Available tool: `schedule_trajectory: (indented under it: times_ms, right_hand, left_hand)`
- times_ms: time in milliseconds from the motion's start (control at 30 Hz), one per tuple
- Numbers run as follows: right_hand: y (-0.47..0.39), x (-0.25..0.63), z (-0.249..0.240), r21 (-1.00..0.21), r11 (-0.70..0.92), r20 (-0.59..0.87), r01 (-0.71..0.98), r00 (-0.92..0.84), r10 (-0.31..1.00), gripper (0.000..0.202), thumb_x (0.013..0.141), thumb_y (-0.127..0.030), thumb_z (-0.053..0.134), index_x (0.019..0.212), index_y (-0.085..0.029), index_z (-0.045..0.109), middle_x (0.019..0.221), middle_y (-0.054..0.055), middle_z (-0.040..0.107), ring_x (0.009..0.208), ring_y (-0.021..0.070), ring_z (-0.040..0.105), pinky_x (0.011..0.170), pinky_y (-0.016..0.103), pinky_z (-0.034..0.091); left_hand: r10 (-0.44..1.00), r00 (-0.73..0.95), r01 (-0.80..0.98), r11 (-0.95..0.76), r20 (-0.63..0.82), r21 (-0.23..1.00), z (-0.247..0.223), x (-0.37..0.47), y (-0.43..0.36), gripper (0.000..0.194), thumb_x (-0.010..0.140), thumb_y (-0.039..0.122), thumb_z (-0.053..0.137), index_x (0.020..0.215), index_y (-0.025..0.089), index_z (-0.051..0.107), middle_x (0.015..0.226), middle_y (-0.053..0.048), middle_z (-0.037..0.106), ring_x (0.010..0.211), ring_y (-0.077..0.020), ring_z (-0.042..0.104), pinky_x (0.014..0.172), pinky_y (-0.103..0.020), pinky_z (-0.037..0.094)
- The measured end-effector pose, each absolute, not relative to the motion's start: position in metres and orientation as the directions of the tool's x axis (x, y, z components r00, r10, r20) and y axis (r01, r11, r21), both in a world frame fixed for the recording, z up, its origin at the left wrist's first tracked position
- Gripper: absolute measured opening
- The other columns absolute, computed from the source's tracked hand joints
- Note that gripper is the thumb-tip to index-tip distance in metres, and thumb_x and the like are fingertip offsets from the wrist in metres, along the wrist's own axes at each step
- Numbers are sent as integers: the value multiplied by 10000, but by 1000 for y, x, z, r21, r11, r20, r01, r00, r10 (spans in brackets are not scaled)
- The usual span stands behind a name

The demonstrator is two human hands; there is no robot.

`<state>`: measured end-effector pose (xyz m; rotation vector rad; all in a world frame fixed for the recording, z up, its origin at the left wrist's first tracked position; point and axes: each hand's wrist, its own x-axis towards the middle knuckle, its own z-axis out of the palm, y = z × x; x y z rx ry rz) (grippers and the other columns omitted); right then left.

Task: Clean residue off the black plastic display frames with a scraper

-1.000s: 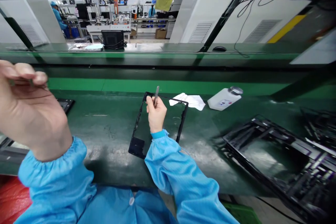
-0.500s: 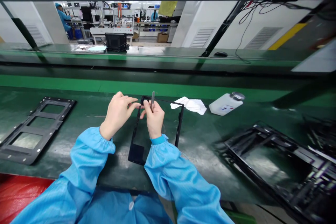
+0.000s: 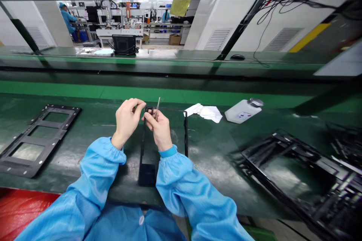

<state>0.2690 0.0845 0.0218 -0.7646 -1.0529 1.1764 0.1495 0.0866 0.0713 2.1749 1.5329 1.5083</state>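
Observation:
A thin black rectangular frame [image 3: 186, 131] with a dark panel at its near left corner lies in front of me, partly covered by my right hand and sleeve. My right hand [image 3: 161, 130] has metal tweezers [image 3: 157, 107] tucked in it, tips pointing up and away. Its thumb and fingertips are at the frame's far left corner. Just left of that corner, my left hand [image 3: 127, 118] is closed in a pinch, thumb against fingers. Whatever may be between those fingertips is too small to make out.
On the green bench, a black plate with three windows [image 3: 60, 131] lies at left. Right of the frame are a crumpled white wipe [image 3: 207, 113] and a white bottle with a metal cap [image 3: 243, 112]. More black frames [image 3: 299, 148] are piled at the right.
The black frame has turned slightly and its far end has shifted left. My right hand has moved left with it, and the tweezers lean more to the right. My left hand's fingers have drawn together.

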Motion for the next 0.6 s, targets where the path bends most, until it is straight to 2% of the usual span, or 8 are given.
schedule_trajectory:
  times_ms: [233,367,500,600]
  right_hand:
    - [86,266,18,-919,194,183,-343,65,981,330,726,-425,730,864,-181,557,687,-10,645,406,39,365,377,192,240]
    - [87,265,16,-909,196,179,-368,80,981,312,703,-385,747,838,-182,552,650,-36,598,413,40,361,391,204,235]
    - [88,264,14,-897,188,173,-401,72,982,295,700,-385,732,830,-184,558,622,-54,540,425,40,324,399,210,211]
    - [89,263,11,-903,188,169,-386,83,982,304,709,-420,719,819,-183,563,647,-47,544,425,37,287,397,212,192]
  left_hand:
    - [684,-153,426,-605,713,672,86,160,73,193,966,278,460,855,194,593,784,10,692,711,-107,644,686,-215,482]
    - [613,-173,363,-688,771,628,92,171,54,152,958,277,488,899,193,600,779,8,675,692,-101,647,630,-202,495]
    - [529,-183,338,-758,829,558,96,178,30,86,935,225,534,951,205,616,855,-2,688,721,-111,664,660,-228,525]
    - [543,-190,310,-758,818,575,100,178,22,82,935,228,538,942,199,615,856,-4,683,730,-114,670,685,-239,543]
